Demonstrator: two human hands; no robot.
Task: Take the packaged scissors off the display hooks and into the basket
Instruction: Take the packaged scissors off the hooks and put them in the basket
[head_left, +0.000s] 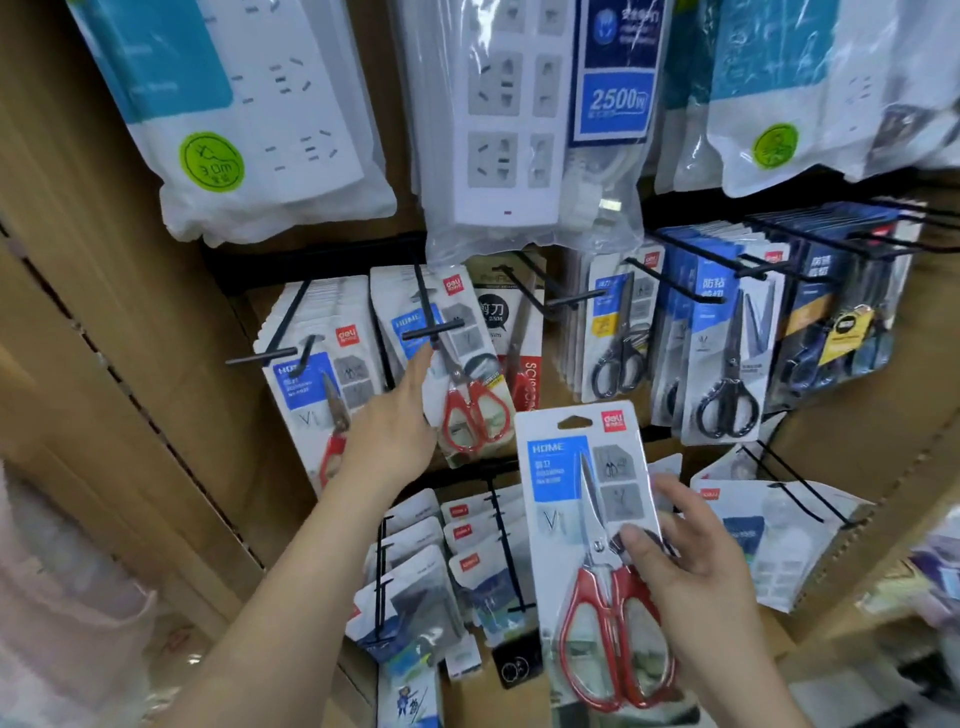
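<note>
**Red-handled scissors in hand at the rack**

Right hand (691, 566) grips a glossy carded pack (561, 467) of steel-bladed scissors by its right edge, thumb across the clear plastic blister. The pack stands nearly upright, blades up and red loop handles down, in open room clear of the rack. Left hand (395, 415), fingers straight, extends up and left of it to a second pack (470, 410) hanging on a black wire hook (431, 328). Its fingertips are at that pack's left edge, under the hook's crossbar. Bagged power strips (498, 130) hang above both hands, and black-handled scissors (727, 405) above the right.
</note>
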